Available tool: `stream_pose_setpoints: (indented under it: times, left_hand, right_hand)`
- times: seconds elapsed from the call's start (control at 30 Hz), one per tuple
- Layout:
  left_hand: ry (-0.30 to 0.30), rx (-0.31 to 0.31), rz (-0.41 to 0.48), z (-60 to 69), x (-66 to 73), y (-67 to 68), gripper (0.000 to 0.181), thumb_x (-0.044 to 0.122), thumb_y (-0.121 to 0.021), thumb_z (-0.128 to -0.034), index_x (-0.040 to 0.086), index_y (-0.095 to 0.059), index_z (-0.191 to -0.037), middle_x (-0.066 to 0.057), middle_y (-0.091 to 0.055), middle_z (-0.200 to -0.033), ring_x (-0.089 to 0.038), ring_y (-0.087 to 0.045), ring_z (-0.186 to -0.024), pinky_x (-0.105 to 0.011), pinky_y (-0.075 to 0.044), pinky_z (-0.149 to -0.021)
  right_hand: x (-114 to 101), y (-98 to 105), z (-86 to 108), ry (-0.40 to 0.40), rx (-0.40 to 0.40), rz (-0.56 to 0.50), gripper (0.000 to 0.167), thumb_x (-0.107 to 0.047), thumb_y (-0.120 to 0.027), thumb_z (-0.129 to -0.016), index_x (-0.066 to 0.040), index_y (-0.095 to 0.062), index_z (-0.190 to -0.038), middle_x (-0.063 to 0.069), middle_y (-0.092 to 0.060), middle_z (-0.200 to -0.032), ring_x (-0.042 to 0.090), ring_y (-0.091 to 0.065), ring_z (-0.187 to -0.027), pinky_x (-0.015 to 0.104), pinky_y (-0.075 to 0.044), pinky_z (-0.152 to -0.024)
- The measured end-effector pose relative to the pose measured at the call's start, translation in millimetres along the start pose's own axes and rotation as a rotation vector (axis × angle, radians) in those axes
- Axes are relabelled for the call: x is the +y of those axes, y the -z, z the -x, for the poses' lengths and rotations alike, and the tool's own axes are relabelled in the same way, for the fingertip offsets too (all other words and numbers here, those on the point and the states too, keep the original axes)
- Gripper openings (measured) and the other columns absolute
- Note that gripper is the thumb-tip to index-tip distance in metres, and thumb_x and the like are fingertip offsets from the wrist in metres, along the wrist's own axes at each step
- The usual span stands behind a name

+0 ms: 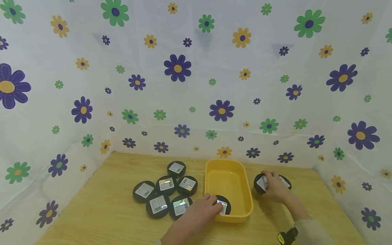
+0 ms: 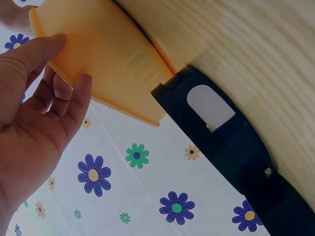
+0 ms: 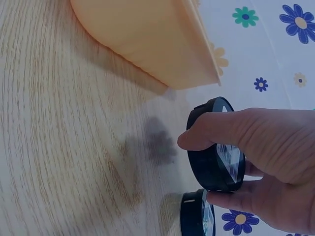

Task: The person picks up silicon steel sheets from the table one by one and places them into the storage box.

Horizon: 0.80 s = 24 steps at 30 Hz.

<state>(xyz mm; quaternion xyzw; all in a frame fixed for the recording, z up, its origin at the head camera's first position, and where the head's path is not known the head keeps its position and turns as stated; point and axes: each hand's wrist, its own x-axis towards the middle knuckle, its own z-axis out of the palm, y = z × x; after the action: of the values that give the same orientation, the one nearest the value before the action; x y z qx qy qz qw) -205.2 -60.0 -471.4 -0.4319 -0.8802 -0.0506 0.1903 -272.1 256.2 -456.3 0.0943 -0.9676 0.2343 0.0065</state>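
My right hand [image 1: 275, 188] grips a flat black round container [image 3: 216, 147] with a white barcode label, its thumb on the rim in the right wrist view. A second such container [image 3: 197, 214] lies close beside it, partly behind the fingers. My left hand [image 1: 199, 211] reaches over the near left rim of a yellow tray [image 1: 249, 199]. Inside the tray's near end is another black round container [image 1: 226, 204], partly covered by the left fingertips. In the left wrist view, the left thumb is outside the tray wall [image 2: 108, 54] and the fingers are loosely bent; no container shows there.
Several labelled black round containers, one of them a container [image 1: 176, 168] at the back, lie grouped left of the tray on the wooden table [image 1: 113, 204]. A flower-patterned sheet [image 1: 196, 95] stands behind and at the sides. A dark strap [image 1: 287, 236] is around the right wrist.
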Motion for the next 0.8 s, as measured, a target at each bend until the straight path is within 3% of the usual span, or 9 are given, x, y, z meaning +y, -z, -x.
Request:
stream_pose_setpoints:
  times: [0.27,0.57,0.8]
  left_hand:
    - [0.008,-0.007,0.0,-0.6,0.3,0.1,0.016,0.013,-0.073,-0.0856,0.02,-0.061,-0.091,0.005,-0.052,-0.088,-0.011,-0.049,-0.079,-0.015,-0.038,-0.059]
    - [0.014,-0.028,0.025,-1.0,1.4,-0.1,0.016,0.013,-0.073,-0.0865,0.021,-0.061,-0.091,0.005,-0.052,-0.089,-0.01,-0.049,-0.08,-0.014,-0.039,-0.06]
    - [0.024,-0.044,0.007,-1.0,1.5,2.6,0.018,0.013,-0.074,-0.0848,0.022,-0.061,-0.093,0.005,-0.052,-0.09,-0.01,-0.048,-0.08,-0.015,-0.04,-0.061]
  right_hand:
    - [1.5,-6.9,9.3,-0.068,0.006,-0.045,0.095,-0.013,-0.084,-0.065,0.005,-0.035,-0.145,0.039,-0.034,-0.135,0.046,-0.053,-0.109,0.065,-0.046,-0.092]
    - [-3.0,-13.7,22.4,-0.125,0.064,-0.129,0.095,-0.014,-0.083,-0.065,0.006,-0.035,-0.145,0.037,-0.037,-0.128,0.041,-0.052,-0.102,0.058,-0.048,-0.088]
    - [-10.8,-15.4,29.6,-0.162,0.096,-0.15,0.094,-0.016,-0.081,-0.068,0.007,-0.034,-0.146,0.04,-0.034,-0.133,0.046,-0.051,-0.108,0.063,-0.047,-0.09]
